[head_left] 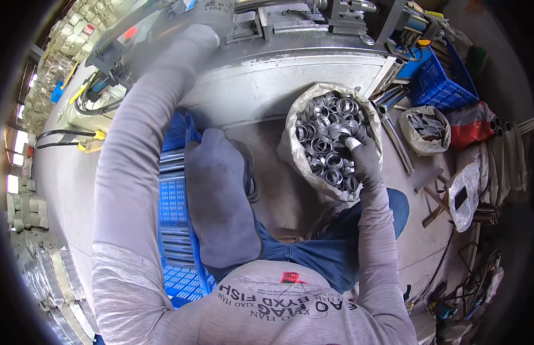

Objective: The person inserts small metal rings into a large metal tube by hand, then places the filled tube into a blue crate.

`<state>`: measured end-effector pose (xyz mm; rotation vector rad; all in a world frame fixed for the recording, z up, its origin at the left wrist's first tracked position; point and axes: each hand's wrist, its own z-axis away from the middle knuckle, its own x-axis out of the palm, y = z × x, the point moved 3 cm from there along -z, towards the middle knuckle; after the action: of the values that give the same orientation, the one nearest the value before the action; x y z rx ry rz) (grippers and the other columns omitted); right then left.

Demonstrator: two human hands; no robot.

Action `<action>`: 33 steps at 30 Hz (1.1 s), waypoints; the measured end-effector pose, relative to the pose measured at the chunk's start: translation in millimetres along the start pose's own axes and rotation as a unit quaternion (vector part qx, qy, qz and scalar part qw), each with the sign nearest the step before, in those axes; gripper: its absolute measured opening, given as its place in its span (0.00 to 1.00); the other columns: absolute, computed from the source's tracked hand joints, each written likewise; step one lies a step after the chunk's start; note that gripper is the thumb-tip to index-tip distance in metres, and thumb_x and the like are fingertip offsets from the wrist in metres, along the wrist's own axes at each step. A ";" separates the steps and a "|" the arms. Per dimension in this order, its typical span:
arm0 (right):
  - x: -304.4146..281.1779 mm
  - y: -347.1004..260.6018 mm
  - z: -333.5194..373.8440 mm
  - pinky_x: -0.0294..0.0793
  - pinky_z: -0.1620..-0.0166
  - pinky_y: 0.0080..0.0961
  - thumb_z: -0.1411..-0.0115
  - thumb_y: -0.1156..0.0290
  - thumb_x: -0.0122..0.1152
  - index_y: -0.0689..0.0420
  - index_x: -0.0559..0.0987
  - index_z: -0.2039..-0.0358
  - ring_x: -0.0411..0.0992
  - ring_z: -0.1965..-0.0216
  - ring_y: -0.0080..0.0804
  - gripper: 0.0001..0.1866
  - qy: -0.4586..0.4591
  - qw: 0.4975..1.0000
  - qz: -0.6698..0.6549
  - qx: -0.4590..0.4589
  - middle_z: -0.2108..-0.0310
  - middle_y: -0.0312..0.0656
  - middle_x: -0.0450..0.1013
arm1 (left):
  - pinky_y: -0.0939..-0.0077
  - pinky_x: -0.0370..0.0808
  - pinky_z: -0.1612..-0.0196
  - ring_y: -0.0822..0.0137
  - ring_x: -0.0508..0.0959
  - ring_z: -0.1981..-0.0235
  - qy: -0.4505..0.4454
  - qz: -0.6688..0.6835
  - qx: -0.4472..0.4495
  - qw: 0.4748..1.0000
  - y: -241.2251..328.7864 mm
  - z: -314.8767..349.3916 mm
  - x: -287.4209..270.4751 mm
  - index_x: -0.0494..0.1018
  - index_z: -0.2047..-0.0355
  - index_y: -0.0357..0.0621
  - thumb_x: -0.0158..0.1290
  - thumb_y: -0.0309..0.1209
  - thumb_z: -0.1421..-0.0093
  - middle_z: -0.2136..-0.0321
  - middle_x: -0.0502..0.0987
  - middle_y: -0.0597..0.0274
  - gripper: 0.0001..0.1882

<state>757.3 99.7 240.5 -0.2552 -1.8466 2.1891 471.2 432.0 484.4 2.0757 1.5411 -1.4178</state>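
The rings (321, 145) right of centre are silvery grey, their sack (291, 144) off-white; the crate (173, 201) left of centre is blue, grid-patterned; the bag (479, 129) at right, partly red.

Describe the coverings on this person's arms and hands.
The left sleeve and right sleeve are long, light grey and wrinkled. The left hand wears a grey glove with dark printing; the right hand wears a dark grey glove.

We've got glossy metal rings (321, 144), matt woven-plastic-looking sack (293, 158), smooth plastic crate (174, 201), shiny metal tubes (176, 247), matt cloth-like leg cover (218, 195), smooth painted-looking machine panel (250, 89).
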 end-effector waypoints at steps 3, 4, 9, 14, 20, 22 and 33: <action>5.0 -17.5 3.6 0.79 0.56 0.25 0.31 0.70 0.62 0.66 0.81 0.46 0.79 0.61 0.26 0.17 0.002 0.997 -0.068 0.041 0.56 0.41 0.82 | 0.59 0.74 0.41 0.52 0.79 0.43 -0.038 -0.034 -0.021 0.998 -8.6 -30.3 33.6 0.70 0.38 0.45 0.57 0.33 0.40 0.46 0.79 0.51 0.29; 2.9 -19.0 1.6 0.79 0.56 0.25 0.31 0.70 0.62 0.66 0.81 0.46 0.79 0.61 0.26 0.17 0.005 0.997 -0.069 0.043 0.56 0.41 0.82 | 0.60 0.75 0.42 0.52 0.79 0.42 -0.065 -0.047 -0.034 0.996 -9.3 -38.2 43.8 0.72 0.39 0.46 0.57 0.33 0.40 0.45 0.79 0.50 0.27; -9.8 -22.3 1.5 0.78 0.55 0.24 0.33 0.67 0.66 0.67 0.82 0.50 0.79 0.61 0.25 0.18 0.015 0.999 -0.004 0.043 0.60 0.39 0.82 | 0.58 0.71 0.35 0.53 0.75 0.35 -0.176 0.023 -0.019 0.984 23.8 -63.2 60.8 0.68 0.32 0.44 0.63 0.32 0.42 0.36 0.74 0.48 0.37; 0.0 -11.4 -5.1 0.80 0.51 0.24 0.31 0.63 0.65 0.66 0.81 0.48 0.80 0.59 0.28 0.20 0.007 0.996 -0.085 0.024 0.58 0.39 0.80 | 0.59 0.60 0.25 0.52 0.64 0.26 -0.055 0.137 0.035 0.988 -23.9 -44.3 132.5 0.63 0.28 0.40 0.63 0.37 0.41 0.29 0.65 0.43 0.41; -10.2 13.3 -7.9 0.73 0.53 0.24 0.36 0.64 0.69 0.60 0.82 0.54 0.74 0.57 0.24 0.15 0.003 1.000 -0.029 0.010 0.58 0.35 0.78 | 0.55 0.75 0.44 0.49 0.80 0.49 0.110 0.101 0.055 0.987 27.9 81.8 24.1 0.69 0.35 0.48 0.60 0.36 0.38 0.48 0.79 0.50 0.30; -1.7 -1.8 -3.2 0.73 0.52 0.24 0.36 0.63 0.69 0.59 0.82 0.53 0.73 0.56 0.24 0.16 -0.029 0.998 0.043 -0.048 0.58 0.33 0.78 | 0.55 0.76 0.43 0.48 0.80 0.48 0.107 0.230 0.043 0.966 3.8 161.3 8.6 0.74 0.39 0.46 0.59 0.35 0.37 0.49 0.81 0.50 0.25; -22.1 30.2 -7.3 0.77 0.41 0.35 0.40 0.83 0.69 0.60 0.74 0.38 0.74 0.42 0.38 0.29 -0.095 0.959 0.235 -0.128 0.38 0.46 0.72 | 0.52 0.75 0.39 0.49 0.78 0.40 -0.536 0.106 -0.305 0.780 -100.3 631.1 213.7 0.74 0.39 0.49 0.52 0.36 0.35 0.42 0.78 0.50 0.24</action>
<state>777.9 95.0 208.7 -0.6136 -2.3837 2.3248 28.9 212.7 25.9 0.7265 0.9808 -1.3337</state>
